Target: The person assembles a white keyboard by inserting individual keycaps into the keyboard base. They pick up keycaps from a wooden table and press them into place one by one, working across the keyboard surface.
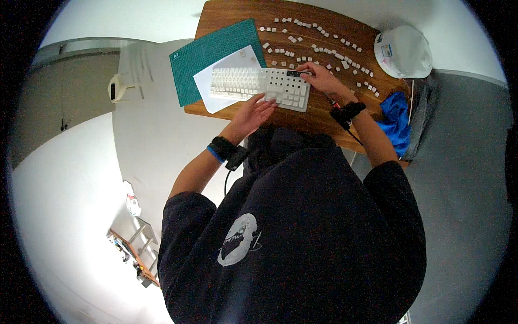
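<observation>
A white keyboard (237,81) lies near the table's front edge, tilted slightly, partly over a white sheet of paper (202,86). Its left part looks pale and washed out. On its right part, rows of dark spots show where keycaps are off, and white keycaps sit at the near right. My left hand (253,114) is open at the keyboard's near edge, palm partly up and fingertips at the board. At the far right corner, my right hand (321,78) is closed, thumb and fingers on the keyboard beside a dark strip.
Loose white keycaps (329,51) stand in curved rows across the wooden table (226,12). A green cutting mat (216,48) lies under the paper. At the right are a white round container (407,56) and blue cloth (396,121). Cables run from both wristbands.
</observation>
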Demonstrator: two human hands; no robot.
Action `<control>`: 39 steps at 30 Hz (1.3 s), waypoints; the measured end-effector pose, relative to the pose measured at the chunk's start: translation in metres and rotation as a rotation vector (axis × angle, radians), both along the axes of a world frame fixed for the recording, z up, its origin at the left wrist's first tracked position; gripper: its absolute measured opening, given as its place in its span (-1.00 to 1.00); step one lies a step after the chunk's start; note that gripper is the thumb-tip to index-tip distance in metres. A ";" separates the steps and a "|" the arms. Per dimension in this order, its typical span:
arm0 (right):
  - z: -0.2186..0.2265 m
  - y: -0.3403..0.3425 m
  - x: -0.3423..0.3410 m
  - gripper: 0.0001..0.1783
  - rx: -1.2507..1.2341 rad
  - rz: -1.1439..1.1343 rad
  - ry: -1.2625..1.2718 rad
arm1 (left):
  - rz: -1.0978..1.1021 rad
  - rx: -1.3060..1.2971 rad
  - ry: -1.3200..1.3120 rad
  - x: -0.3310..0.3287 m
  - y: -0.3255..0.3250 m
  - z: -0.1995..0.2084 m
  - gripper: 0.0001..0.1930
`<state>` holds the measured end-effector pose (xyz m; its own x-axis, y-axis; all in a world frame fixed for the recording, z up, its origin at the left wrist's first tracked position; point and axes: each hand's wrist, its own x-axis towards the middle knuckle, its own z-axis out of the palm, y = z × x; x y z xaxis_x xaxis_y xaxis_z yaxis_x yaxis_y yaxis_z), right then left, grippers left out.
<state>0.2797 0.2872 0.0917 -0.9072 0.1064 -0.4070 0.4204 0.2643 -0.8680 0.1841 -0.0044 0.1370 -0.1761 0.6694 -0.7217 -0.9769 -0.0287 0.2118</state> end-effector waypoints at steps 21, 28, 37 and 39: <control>0.013 -0.003 -0.001 -0.65 -0.391 -0.193 0.015 | -0.045 0.186 0.244 0.003 0.025 -0.015 -0.74; 0.029 -0.007 -0.017 -0.70 -0.486 -0.152 0.130 | -0.429 0.135 0.728 -0.008 0.034 0.004 -0.53; 0.027 -0.005 -0.029 -0.67 0.109 -0.094 0.354 | -1.029 -0.085 1.362 -0.028 0.028 0.012 -0.38; 0.028 -0.007 -0.026 -0.64 0.536 -0.059 0.547 | -1.034 -0.134 1.370 -0.031 0.031 0.011 -0.35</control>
<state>0.2541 0.2803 0.1199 -0.9511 0.2172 0.2195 -0.0059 0.6980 -0.7160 0.1532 0.0267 0.1485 -0.2311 0.8453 -0.4817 0.3030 0.5330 0.7900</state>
